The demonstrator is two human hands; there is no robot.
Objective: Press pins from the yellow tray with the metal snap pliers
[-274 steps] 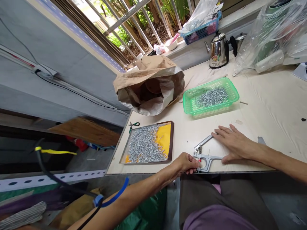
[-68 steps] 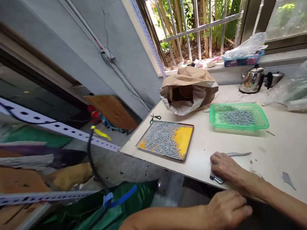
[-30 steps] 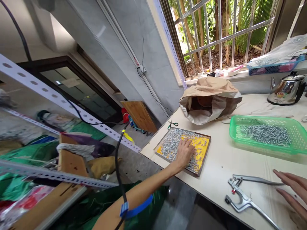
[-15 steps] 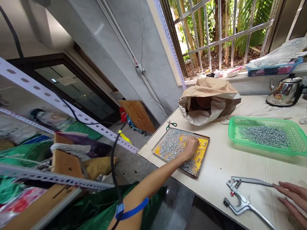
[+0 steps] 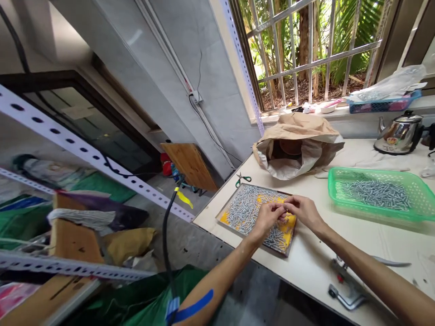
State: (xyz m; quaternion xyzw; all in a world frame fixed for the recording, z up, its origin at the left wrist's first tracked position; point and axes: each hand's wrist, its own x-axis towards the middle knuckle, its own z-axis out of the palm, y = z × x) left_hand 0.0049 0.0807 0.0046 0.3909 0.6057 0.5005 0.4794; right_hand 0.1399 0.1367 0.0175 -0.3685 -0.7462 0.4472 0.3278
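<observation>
My left hand [image 5: 270,217] and my right hand [image 5: 301,210] meet fingertip to fingertip above the right part of a shallow tray [image 5: 222,220]. Both are closed in a pinch, and whatever sits between the fingertips is too small to make out. Many small silver screw-like metal pieces [image 5: 243,208] cover the tray's yellow bottom [image 5: 288,226], thickest on the left side. Under my right forearm lies a silver hand tool [image 5: 346,294] with a C-shaped jaw and long handles, partly hidden by the arm.
A green plastic basket [image 5: 421,192] with more metal pieces stands to the right. Behind the tray are scissors [image 5: 243,179] and an open brown paper bag [image 5: 302,129]. A steel kettle [image 5: 397,133] stands at the back right. A black cable [image 5: 165,231] runs beside my left arm.
My right hand has come from beside the hand tool to the tray and now meets my left hand. My left hand has lifted slightly off the pieces.
</observation>
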